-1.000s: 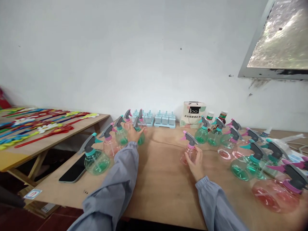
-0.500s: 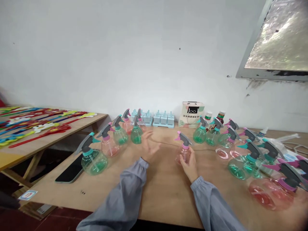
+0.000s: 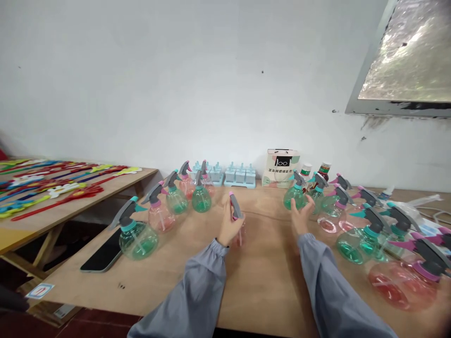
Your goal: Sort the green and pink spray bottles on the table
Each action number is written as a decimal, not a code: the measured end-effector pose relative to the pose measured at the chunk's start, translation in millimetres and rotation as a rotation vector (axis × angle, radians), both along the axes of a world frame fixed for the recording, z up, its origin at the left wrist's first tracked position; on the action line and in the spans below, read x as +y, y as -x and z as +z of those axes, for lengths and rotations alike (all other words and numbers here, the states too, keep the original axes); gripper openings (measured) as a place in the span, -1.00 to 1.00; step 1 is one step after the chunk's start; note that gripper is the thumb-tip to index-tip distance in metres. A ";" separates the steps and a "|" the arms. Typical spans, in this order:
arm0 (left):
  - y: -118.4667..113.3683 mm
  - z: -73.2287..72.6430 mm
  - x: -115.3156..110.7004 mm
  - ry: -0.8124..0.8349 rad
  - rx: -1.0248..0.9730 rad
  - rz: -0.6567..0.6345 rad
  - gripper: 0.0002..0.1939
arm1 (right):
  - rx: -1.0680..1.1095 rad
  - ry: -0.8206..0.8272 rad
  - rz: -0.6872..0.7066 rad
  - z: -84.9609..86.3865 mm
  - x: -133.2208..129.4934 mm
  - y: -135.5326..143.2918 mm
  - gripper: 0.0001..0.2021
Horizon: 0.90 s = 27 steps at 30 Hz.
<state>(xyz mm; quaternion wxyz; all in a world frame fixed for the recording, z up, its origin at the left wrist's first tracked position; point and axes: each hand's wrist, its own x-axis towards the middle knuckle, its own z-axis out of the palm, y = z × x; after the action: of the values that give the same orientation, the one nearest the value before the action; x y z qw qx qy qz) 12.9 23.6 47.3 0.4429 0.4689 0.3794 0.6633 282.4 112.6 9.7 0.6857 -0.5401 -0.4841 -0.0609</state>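
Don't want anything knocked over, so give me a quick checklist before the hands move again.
1. Left hand gripping the pink spray bottle: ok, fingers round it below the trigger head.
2. That bottle's base on the table: cannot tell from this view.
3. Right hand off the green spray bottle: cannot tell, fingers overlap it in view.
4. Front-left green bottle upright: ok.
5. Phone off the table: not ok, lying beside that front-left bottle.
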 end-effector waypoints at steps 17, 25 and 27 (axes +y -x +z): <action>31.1 22.5 -13.8 0.159 -0.195 -0.379 -0.37 | -0.190 0.065 0.089 -42.0 -25.4 38.2 -0.24; 27.0 19.8 -11.0 0.191 -0.252 -0.354 -0.52 | -0.080 0.124 0.314 -54.1 -85.3 69.8 -0.22; 24.4 18.2 -10.9 0.205 -0.261 -0.297 -0.60 | -0.070 0.124 0.320 -53.8 -86.1 69.7 -0.22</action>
<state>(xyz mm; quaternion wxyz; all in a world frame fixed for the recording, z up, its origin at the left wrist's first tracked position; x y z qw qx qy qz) -11.4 12.7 65.5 0.6264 0.3823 0.3112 0.6038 212.7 26.6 -44.1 0.6348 -0.4950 -0.5903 0.0605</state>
